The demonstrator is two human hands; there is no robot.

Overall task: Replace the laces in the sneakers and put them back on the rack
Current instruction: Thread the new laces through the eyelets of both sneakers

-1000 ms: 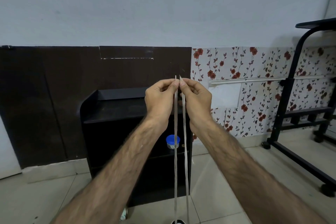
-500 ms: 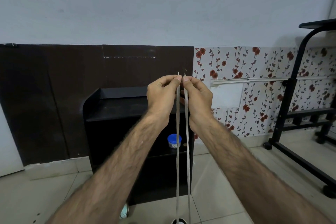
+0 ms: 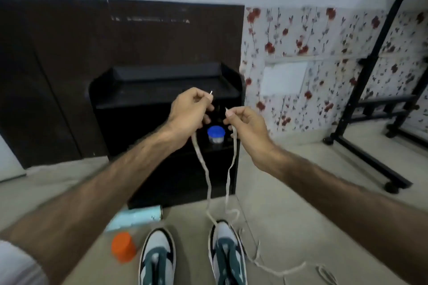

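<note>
My left hand (image 3: 188, 111) and right hand (image 3: 247, 126) each pinch one end of the lace (image 3: 208, 183), sneakers (image 3: 228, 252) below them.

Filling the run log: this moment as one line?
left hand: pinches lace end | right hand: pinches other end | lace: slack, down to right sneaker

Bare forearms, hairy, no watch or rings seen. Pale sleeve (image 3: 14, 264) edge at 8 o'clock, possibly grey; blurred.
</note>
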